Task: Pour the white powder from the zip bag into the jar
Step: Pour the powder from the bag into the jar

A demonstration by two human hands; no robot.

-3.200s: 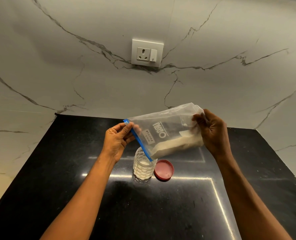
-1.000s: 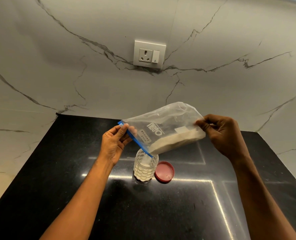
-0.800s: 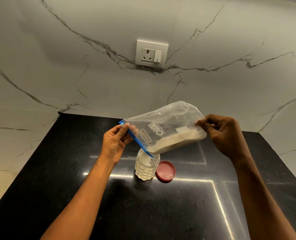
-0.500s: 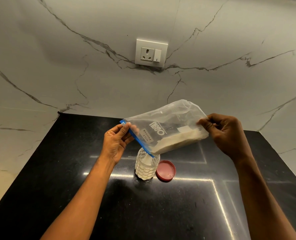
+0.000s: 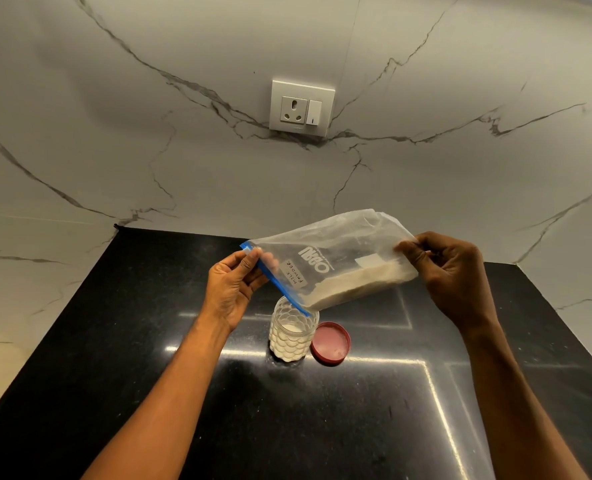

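A clear zip bag (image 5: pixel 336 261) with a blue zip strip and a "milk powder" label hangs tilted over the counter, its mouth low on the left. White powder (image 5: pixel 353 284) lies along its lower edge. My left hand (image 5: pixel 232 287) pinches the blue strip at the mouth's upper corner. My right hand (image 5: pixel 450 271) pinches the bag's raised bottom corner. Under the mouth's lower corner stands an open patterned glass jar (image 5: pixel 293 336), partly filled with white powder.
The jar's red lid (image 5: pixel 331 342) lies upturned on the black counter (image 5: pixel 149 341) just right of the jar. A marble wall with a socket and switch (image 5: pixel 301 107) rises behind; marble side walls bound the counter left and right.
My right hand shifted its hold toward the bag's bottom corner and lifted it slightly. The powder level in the jar has risen. My left hand has held its place.
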